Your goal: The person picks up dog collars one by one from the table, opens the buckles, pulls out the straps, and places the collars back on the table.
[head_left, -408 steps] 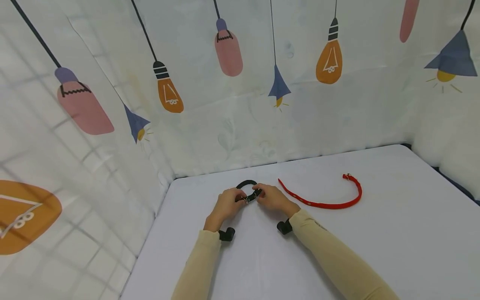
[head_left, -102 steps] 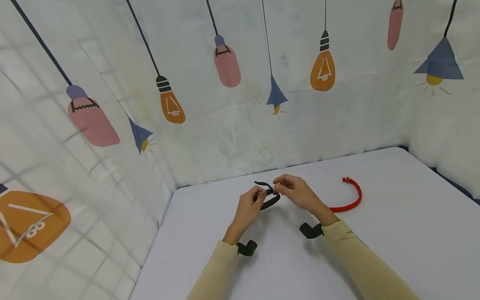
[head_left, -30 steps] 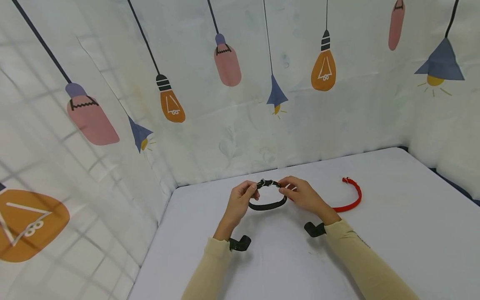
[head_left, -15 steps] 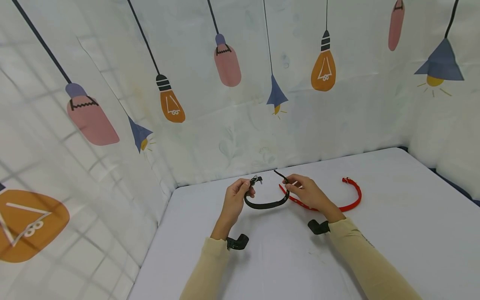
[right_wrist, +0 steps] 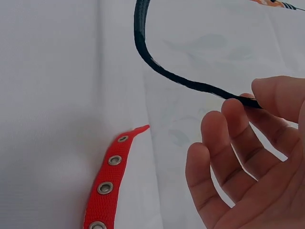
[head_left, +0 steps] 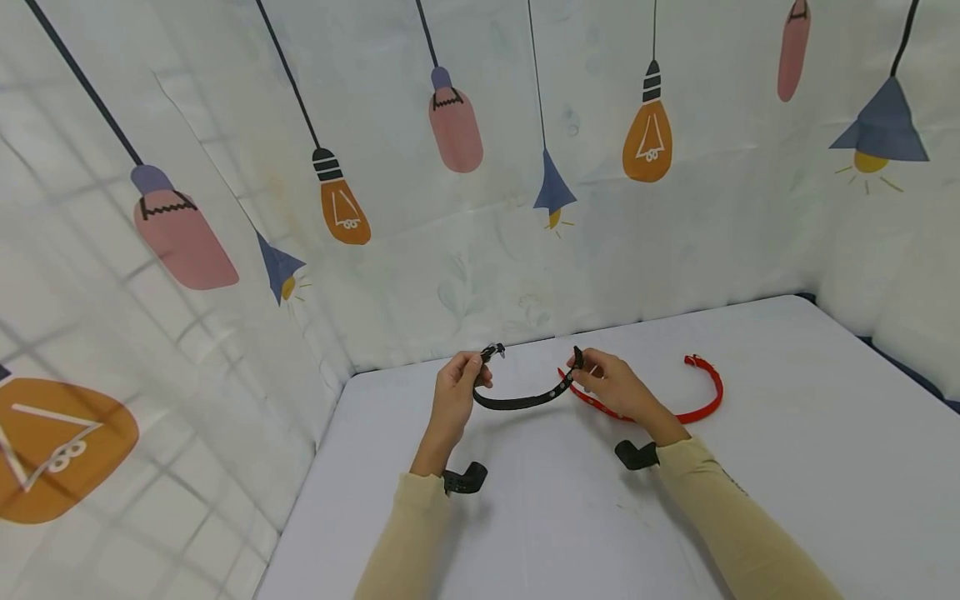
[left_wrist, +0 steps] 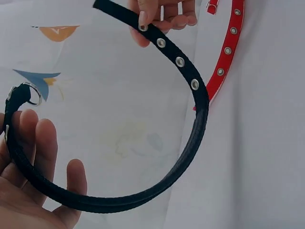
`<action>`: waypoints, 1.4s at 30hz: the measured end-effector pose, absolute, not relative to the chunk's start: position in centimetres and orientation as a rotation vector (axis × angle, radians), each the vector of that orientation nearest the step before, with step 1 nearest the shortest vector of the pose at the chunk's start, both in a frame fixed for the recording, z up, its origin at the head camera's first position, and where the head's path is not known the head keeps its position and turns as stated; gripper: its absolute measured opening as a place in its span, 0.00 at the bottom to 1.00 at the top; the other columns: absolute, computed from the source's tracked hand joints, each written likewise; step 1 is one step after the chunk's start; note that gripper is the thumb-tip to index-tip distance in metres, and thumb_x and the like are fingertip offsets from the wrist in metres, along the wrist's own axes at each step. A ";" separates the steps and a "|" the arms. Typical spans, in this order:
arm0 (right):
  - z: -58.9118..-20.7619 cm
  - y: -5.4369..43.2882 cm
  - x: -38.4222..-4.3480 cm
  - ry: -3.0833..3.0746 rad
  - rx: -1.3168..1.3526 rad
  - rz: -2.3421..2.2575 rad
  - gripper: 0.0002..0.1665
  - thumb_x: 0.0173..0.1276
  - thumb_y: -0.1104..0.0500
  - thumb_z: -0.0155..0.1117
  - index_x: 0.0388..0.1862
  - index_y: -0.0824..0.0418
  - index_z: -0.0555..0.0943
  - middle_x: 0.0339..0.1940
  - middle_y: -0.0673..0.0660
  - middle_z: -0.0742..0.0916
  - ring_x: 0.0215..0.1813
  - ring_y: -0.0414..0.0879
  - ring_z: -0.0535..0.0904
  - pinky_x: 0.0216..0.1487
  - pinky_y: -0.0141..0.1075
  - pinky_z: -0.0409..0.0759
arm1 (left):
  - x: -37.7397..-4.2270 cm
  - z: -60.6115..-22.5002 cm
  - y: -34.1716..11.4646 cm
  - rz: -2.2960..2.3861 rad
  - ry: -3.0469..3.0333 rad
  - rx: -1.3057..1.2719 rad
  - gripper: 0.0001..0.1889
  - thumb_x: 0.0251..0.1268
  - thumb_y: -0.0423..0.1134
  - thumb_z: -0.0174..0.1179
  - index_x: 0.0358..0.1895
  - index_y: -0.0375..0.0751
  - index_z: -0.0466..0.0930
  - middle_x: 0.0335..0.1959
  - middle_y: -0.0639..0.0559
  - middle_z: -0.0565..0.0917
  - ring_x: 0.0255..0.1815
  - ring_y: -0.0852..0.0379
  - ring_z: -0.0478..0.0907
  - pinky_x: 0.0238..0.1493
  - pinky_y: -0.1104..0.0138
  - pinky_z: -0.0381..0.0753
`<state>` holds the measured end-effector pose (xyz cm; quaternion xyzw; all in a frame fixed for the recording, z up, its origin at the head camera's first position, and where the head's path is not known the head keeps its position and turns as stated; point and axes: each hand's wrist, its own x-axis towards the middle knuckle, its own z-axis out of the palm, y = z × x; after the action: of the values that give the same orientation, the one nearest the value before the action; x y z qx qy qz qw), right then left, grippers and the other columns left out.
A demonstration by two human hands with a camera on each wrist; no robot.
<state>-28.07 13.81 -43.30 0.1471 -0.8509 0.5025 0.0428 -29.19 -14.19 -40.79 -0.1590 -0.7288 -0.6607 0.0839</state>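
A black pet collar (head_left: 522, 403) hangs in an unbuckled curve between my two hands, raised over the table. My left hand (head_left: 450, 396) holds the end with the buckle and metal ring, both showing in the left wrist view above the fingers (left_wrist: 46, 143). At the other end, my right hand (head_left: 613, 386) pinches the strap near its tip between thumb and finger. A row of metal eyelets runs along that half of the black collar (left_wrist: 194, 143). Behind my right hand lies a red collar (head_left: 697, 413), its eyelets facing up in the right wrist view.
A white-covered table (head_left: 555, 517) spreads under both hands. Close behind it rises a white curtain (head_left: 495, 275) printed with lamps and bulbs. Each wrist carries a black camera mount, such as the left mount (head_left: 467, 477). My right forearm covers part of the red collar.
The black collar was a closed loop a second ago; its tip has come free of the buckle. My left hand has moved left, widening the curve. The red collar stays put.
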 end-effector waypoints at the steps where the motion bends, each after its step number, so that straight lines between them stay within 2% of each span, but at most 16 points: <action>1: -43.3 13.8 -28.1 -2.605 0.444 1.537 0.12 0.77 0.58 0.61 0.56 0.60 0.80 0.45 0.63 0.86 0.44 0.49 0.77 0.41 0.37 0.76 | -29.2 -40.7 -14.4 -1.951 -2.170 -0.469 0.13 0.82 0.41 0.52 0.46 0.33 0.79 0.32 0.48 0.80 0.34 0.57 0.80 0.45 0.70 0.82; 4: -43.5 13.6 -28.2 -2.616 0.455 1.512 0.14 0.77 0.59 0.61 0.57 0.62 0.80 0.44 0.60 0.87 0.44 0.49 0.78 0.43 0.38 0.75 | -29.3 -40.3 -15.2 -1.879 -2.165 -0.466 0.14 0.81 0.42 0.53 0.47 0.33 0.79 0.34 0.46 0.80 0.36 0.53 0.82 0.45 0.70 0.82; 9: -43.8 13.4 -28.2 -2.644 0.450 1.507 0.15 0.77 0.58 0.61 0.59 0.61 0.80 0.45 0.57 0.87 0.44 0.48 0.79 0.44 0.39 0.75 | -29.5 -39.9 -16.4 -1.765 -2.143 -0.502 0.16 0.81 0.44 0.53 0.50 0.31 0.79 0.38 0.36 0.81 0.38 0.55 0.81 0.46 0.71 0.82; 14: -44.1 12.9 -28.1 -2.639 0.469 1.608 0.16 0.78 0.59 0.60 0.61 0.61 0.79 0.46 0.64 0.88 0.41 0.56 0.81 0.41 0.38 0.77 | -29.5 -39.5 -16.9 -1.652 -2.124 -0.475 0.14 0.81 0.39 0.52 0.51 0.30 0.79 0.38 0.33 0.82 0.37 0.56 0.81 0.45 0.74 0.79; 17: -44.2 12.6 -28.1 -2.640 0.499 1.660 0.17 0.79 0.59 0.59 0.62 0.64 0.78 0.49 0.68 0.87 0.43 0.61 0.84 0.43 0.39 0.79 | -29.5 -39.5 -16.9 -1.601 -2.111 -0.459 0.13 0.80 0.38 0.53 0.51 0.29 0.80 0.38 0.32 0.83 0.37 0.57 0.81 0.44 0.74 0.79; 19: -44.3 12.4 -28.1 -2.650 0.504 1.668 0.18 0.79 0.58 0.59 0.62 0.64 0.78 0.51 0.67 0.88 0.44 0.60 0.85 0.45 0.40 0.80 | -29.5 -39.5 -16.8 -1.577 -2.102 -0.464 0.13 0.80 0.38 0.54 0.51 0.30 0.80 0.38 0.32 0.84 0.38 0.56 0.81 0.44 0.73 0.79; 23: -44.5 12.2 -28.1 -2.671 0.529 1.659 0.19 0.79 0.57 0.59 0.63 0.65 0.77 0.53 0.65 0.87 0.45 0.58 0.85 0.46 0.41 0.79 | -29.3 -39.8 -16.4 -1.521 -2.131 -0.509 0.12 0.78 0.40 0.57 0.50 0.35 0.83 0.37 0.36 0.85 0.39 0.48 0.82 0.42 0.72 0.79; 26: -44.5 12.3 -28.1 -2.689 0.545 1.641 0.20 0.80 0.56 0.58 0.64 0.66 0.76 0.54 0.65 0.86 0.45 0.58 0.85 0.45 0.40 0.78 | -29.2 -40.1 -15.9 -1.451 -2.229 -0.582 0.12 0.78 0.44 0.58 0.50 0.40 0.84 0.38 0.37 0.86 0.39 0.47 0.82 0.40 0.72 0.78; 29: -44.5 12.4 -28.2 -2.719 0.530 1.613 0.21 0.80 0.55 0.57 0.65 0.65 0.76 0.55 0.62 0.85 0.46 0.56 0.85 0.45 0.39 0.78 | -28.9 -40.5 -15.2 -1.364 -2.372 -0.693 0.12 0.76 0.47 0.59 0.50 0.45 0.85 0.40 0.42 0.86 0.36 0.52 0.80 0.37 0.71 0.78; 32: -44.4 12.6 -28.2 -2.753 0.485 1.587 0.21 0.80 0.53 0.57 0.65 0.62 0.77 0.56 0.59 0.85 0.47 0.54 0.85 0.45 0.39 0.78 | -28.7 -41.0 -14.5 -1.261 -2.531 -0.801 0.12 0.74 0.48 0.61 0.50 0.48 0.86 0.42 0.50 0.88 0.35 0.59 0.78 0.37 0.70 0.78; 35: -44.2 13.0 -28.2 -2.765 0.473 1.575 0.20 0.80 0.54 0.58 0.64 0.62 0.78 0.56 0.60 0.86 0.47 0.54 0.84 0.45 0.38 0.78 | -28.5 -41.6 -13.9 -1.166 -2.679 -0.893 0.10 0.72 0.48 0.63 0.48 0.51 0.87 0.43 0.56 0.88 0.36 0.63 0.78 0.38 0.69 0.79; 39: -44.1 13.5 -28.3 -2.777 0.499 1.527 0.18 0.80 0.56 0.57 0.62 0.64 0.78 0.53 0.62 0.86 0.45 0.52 0.83 0.44 0.37 0.79 | -28.4 -42.3 -13.3 -1.076 -2.836 -0.965 0.07 0.69 0.47 0.67 0.45 0.53 0.89 0.39 0.60 0.87 0.35 0.64 0.77 0.37 0.70 0.78; 42: -44.0 13.8 -28.4 -2.802 0.493 1.483 0.17 0.80 0.56 0.58 0.61 0.62 0.80 0.51 0.58 0.86 0.44 0.48 0.81 0.45 0.38 0.78 | -28.4 -42.8 -13.1 -0.994 -2.929 -1.002 0.06 0.66 0.46 0.70 0.42 0.54 0.90 0.35 0.62 0.85 0.33 0.66 0.76 0.36 0.70 0.77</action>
<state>-28.36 13.79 -44.05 0.1535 -0.8729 0.4620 -0.0335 -28.41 -13.07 -42.77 -0.3078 -0.8994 -0.3054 -0.0547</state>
